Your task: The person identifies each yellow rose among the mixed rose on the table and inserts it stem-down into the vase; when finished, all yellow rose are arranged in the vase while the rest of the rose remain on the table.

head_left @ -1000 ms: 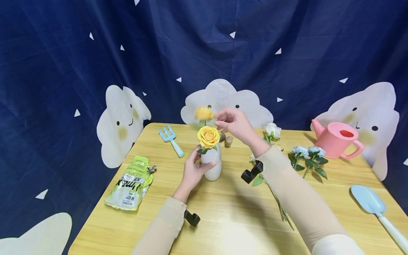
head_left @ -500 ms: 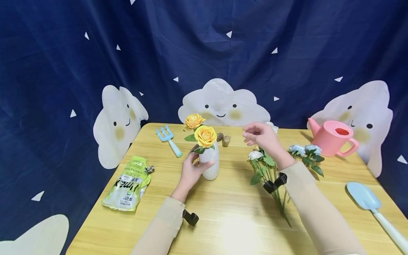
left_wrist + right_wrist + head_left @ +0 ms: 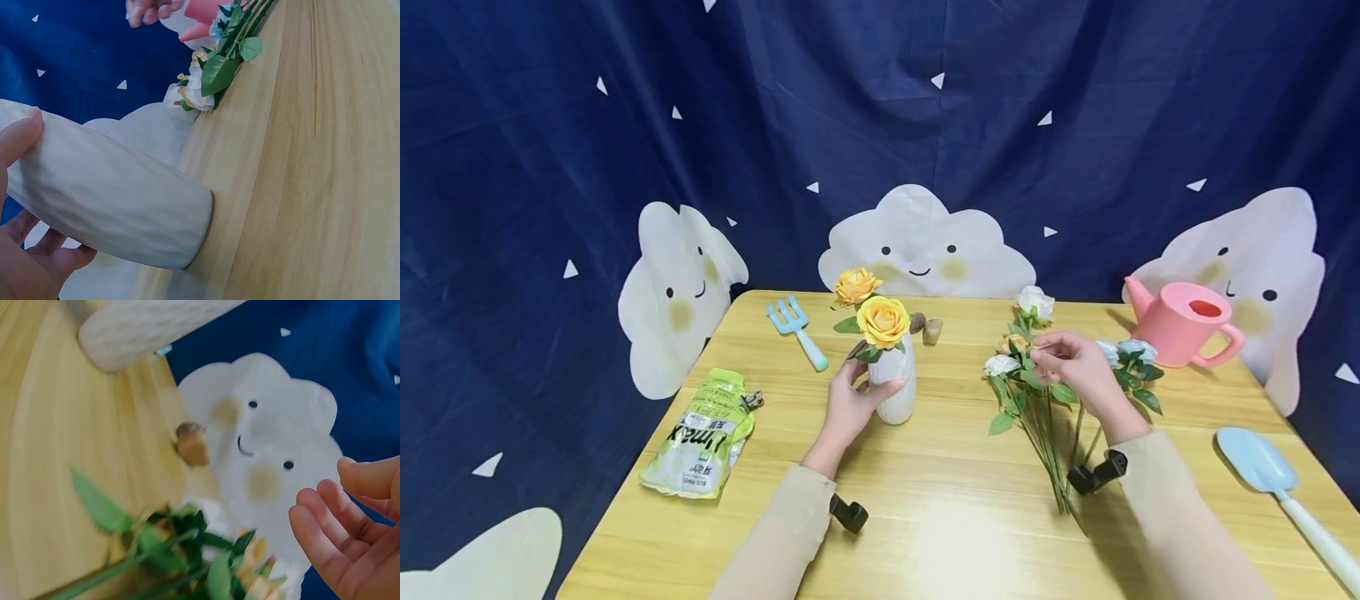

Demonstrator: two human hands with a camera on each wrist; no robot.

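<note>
My left hand [image 3: 852, 392] grips a white textured vase [image 3: 897, 396] that stands upright on the table, thumb on the near side and fingers around the back. Two yellow roses [image 3: 883, 322] rise from its mouth. My right hand [image 3: 1075, 367] is over a bunch of loose artificial flowers lying at the right, its fingertips right by a small peach rose [image 3: 1013, 343]. In the right wrist view the fingers [image 3: 319, 525] are loosely bent with nothing between them. White roses [image 3: 1002, 365] and green stems [image 3: 1048, 450] lie beneath the hand.
Pale blue roses [image 3: 1137, 351] and a pink watering can [image 3: 1191, 325] stand right of the bunch, with a blue shovel [image 3: 1262, 462] nearer. Brown stones [image 3: 932, 331] sit behind the vase. At left are a blue hand fork [image 3: 797, 329] and a green-white bag [image 3: 700, 437].
My right hand has let go of the second yellow rose, now standing in the vase, and moved right and down to the loose flowers. My left hand keeps its hold on the vase.
</note>
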